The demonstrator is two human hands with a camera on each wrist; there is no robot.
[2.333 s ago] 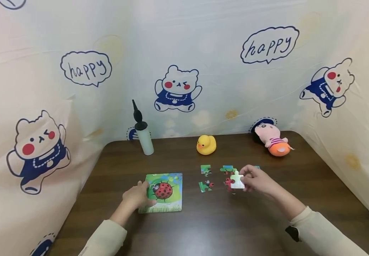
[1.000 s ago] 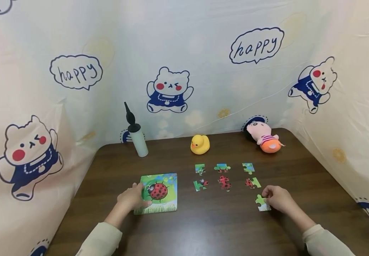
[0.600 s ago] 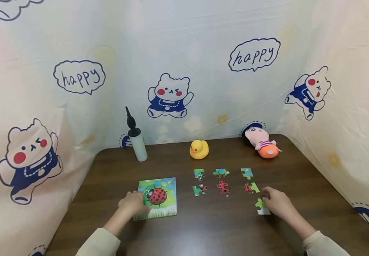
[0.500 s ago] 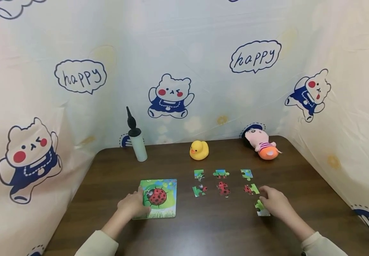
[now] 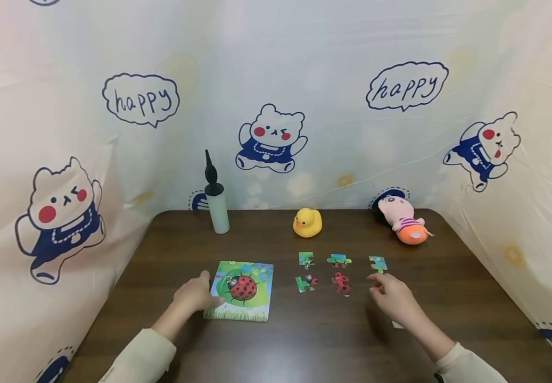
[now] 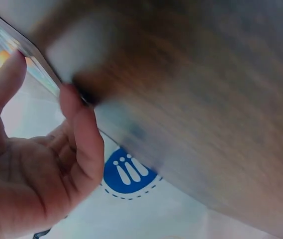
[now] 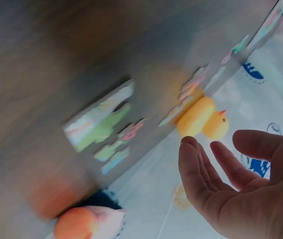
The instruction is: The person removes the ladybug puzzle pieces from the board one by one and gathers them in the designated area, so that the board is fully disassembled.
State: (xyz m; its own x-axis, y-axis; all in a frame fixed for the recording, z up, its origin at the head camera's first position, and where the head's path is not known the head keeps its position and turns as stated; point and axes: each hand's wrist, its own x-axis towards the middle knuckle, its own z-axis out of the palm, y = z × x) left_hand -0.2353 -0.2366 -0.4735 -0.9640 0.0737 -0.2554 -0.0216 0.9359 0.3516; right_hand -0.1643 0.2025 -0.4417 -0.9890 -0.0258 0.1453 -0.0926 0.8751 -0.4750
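Observation:
My left hand [image 5: 193, 296] holds the left edge of a square ladybug puzzle board [image 5: 253, 309], thumb on its near part. In the left wrist view, the thumb and a bent index finger sit at the edge of the board [image 6: 44, 74]. My right hand [image 5: 395, 300] hovers over the right side of the loose jigsaw pieces, fingers loosely bent. The right wrist view shows nothing between its fingers. A green-and-white jigsaw piece [image 7: 99, 122] lies flat there; in the head view my right hand mostly covers it. A red ladybug piece [image 5: 341, 283] lies left of that hand.
Other pieces lie in two rows, among them a green corner piece [image 5: 305, 258] and a blue-topped piece [image 5: 338, 259]. Along the back stand a hand pump [image 5: 218, 213], a yellow rubber duck [image 5: 307, 223] and a pink plush toy [image 5: 402, 218]. A printed cloth hangs behind the table.
My right hand laid a green-and-white jigsaw piece at the lower right, let it go, then moved left and away from me. My left hand stays at the board. The head view has shifted.

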